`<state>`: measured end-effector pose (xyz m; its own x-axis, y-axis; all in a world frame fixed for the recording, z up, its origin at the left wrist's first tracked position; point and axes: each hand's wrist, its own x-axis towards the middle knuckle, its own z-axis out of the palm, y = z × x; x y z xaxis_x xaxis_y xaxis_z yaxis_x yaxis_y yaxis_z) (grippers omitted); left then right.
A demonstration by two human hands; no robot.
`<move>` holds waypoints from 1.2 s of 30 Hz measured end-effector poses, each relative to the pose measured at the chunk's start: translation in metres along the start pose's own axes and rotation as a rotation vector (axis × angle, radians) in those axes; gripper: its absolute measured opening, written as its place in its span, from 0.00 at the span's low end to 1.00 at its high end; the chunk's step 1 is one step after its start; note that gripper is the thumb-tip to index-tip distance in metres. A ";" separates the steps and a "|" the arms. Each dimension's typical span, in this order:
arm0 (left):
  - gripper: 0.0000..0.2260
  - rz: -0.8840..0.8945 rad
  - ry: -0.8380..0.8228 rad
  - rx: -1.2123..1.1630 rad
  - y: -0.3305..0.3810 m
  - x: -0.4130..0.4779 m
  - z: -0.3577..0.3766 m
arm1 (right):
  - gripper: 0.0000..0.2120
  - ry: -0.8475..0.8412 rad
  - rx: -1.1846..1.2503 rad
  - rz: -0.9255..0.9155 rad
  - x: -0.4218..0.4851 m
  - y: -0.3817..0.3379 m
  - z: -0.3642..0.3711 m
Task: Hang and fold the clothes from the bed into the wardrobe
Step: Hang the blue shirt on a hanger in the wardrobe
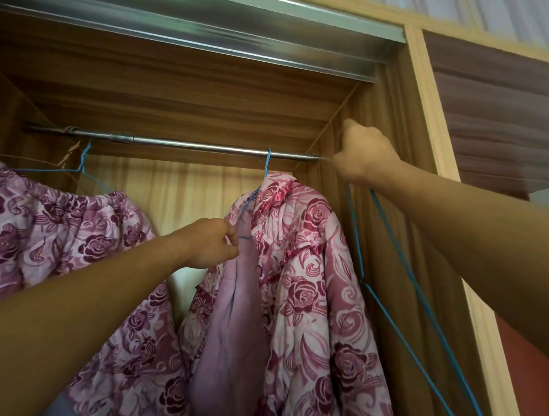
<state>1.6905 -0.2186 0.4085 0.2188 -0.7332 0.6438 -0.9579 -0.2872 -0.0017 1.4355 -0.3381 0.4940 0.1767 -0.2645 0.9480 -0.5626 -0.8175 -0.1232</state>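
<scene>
Left grip [213, 243] pinching hanger [268, 159] in jacket [301, 269], right grip [363, 156] holding bare hangers [356, 235]

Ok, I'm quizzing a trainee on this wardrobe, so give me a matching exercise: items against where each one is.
1 floral jacket
2 elastic-waisted floral garment
3 empty hanger

A gripped in the right hand
B far left of the wardrobe
C on the rail, left hand pinching its blue hanger

Pairs: 1-C, 2-B, 3-A

No legible text, label, brand, number on floral jacket [316, 253], wardrobe [388, 108], rail [201, 145].
</scene>
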 end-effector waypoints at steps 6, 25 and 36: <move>0.09 0.067 -0.042 -0.053 0.010 -0.021 0.013 | 0.08 -0.321 -0.034 -0.101 -0.024 -0.042 0.022; 0.10 -0.058 -0.164 -0.091 -0.041 -0.091 0.011 | 0.14 -0.627 0.226 -0.410 -0.071 -0.183 0.023; 0.07 -0.179 -0.165 -0.491 -0.070 -0.137 -0.006 | 0.10 -0.667 0.538 -0.493 -0.077 -0.253 0.026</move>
<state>1.7263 -0.0945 0.3256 0.3747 -0.7977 0.4725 -0.8688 -0.1241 0.4794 1.5850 -0.1242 0.4450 0.8047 0.0692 0.5897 0.1096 -0.9934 -0.0330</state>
